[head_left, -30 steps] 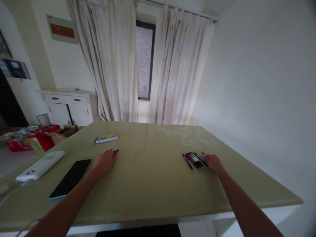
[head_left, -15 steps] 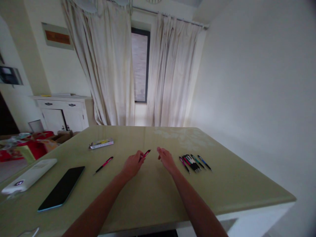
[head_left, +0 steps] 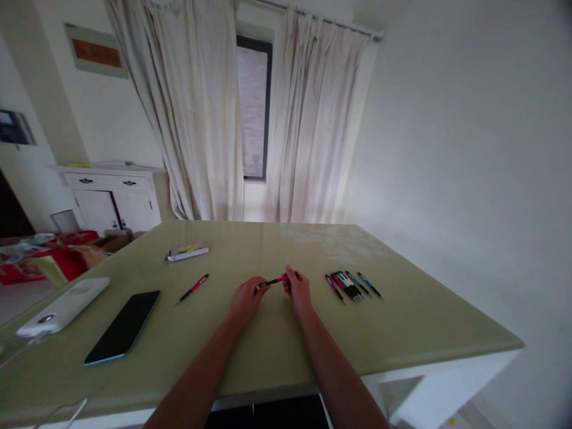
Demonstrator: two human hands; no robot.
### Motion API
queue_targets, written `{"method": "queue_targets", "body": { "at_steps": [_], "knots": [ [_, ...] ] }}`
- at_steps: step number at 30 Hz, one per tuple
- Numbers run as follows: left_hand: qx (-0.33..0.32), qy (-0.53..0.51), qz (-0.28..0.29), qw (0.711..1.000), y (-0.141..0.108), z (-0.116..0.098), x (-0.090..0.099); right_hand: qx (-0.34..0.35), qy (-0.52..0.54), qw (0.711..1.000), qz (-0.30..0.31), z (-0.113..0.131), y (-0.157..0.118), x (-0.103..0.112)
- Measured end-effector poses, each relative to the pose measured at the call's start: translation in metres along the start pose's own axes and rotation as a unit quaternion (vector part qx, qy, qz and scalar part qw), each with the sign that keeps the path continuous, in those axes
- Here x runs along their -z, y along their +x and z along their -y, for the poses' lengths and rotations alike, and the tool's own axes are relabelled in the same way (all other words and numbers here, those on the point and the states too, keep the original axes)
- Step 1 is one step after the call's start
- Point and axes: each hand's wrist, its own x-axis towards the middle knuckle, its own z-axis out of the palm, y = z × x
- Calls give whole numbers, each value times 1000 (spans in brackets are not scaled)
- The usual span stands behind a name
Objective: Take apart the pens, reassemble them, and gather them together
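A pink and black pen (head_left: 273,281) is held nearly level just above the table, between both hands. My left hand (head_left: 246,301) pinches its black tip end, and my right hand (head_left: 298,292) grips the pink end with thumb and fingers. Another pink and black pen (head_left: 193,289) lies slantwise to the left of my left hand. To the right of my right hand, several pens (head_left: 348,286) lie side by side in a row, with pink, black, white and green barrels. A blue and black pen (head_left: 370,285) forms the row's right end.
A black-screened phone (head_left: 123,326) and a white power bank (head_left: 65,307) with a cable lie at the left of the pale green table (head_left: 286,351). A small open box (head_left: 187,253) sits farther back. Curtains and a wall stand beyond.
My right hand has closed on the pen's pink end. The pen has turned from slanting in my left hand to nearly level between both hands. The camera view has shifted slightly.
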Motion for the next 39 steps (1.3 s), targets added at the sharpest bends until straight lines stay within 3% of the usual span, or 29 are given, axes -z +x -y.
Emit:
{"method": "queue_targets", "body": {
  "at_steps": [5, 12, 17, 23, 32, 39],
  "knots": [
    [-27, -2, 13, 1000, -2, 0, -4, 13, -41, 999, 17, -2, -3, -3],
    [17, -3, 53, 998, -3, -5, -1, 29, -33, 998, 36, -3, 0, -1],
    [22, -49, 8, 999, -3, -8, -1, 27, -21, 999, 38, -4, -1, -3],
    [21, -40, 0, 999, -4, -6, -2, 14, -15, 998, 57, -6, -3, -5],
    [15, -24, 47, 998, -5, -13, 0, 23, -27, 996, 82, -5, -4, -6],
    [17, -6, 47, 999, -6, -11, -2, 13, -25, 997, 73, -5, -5, -6]
  ]
}}
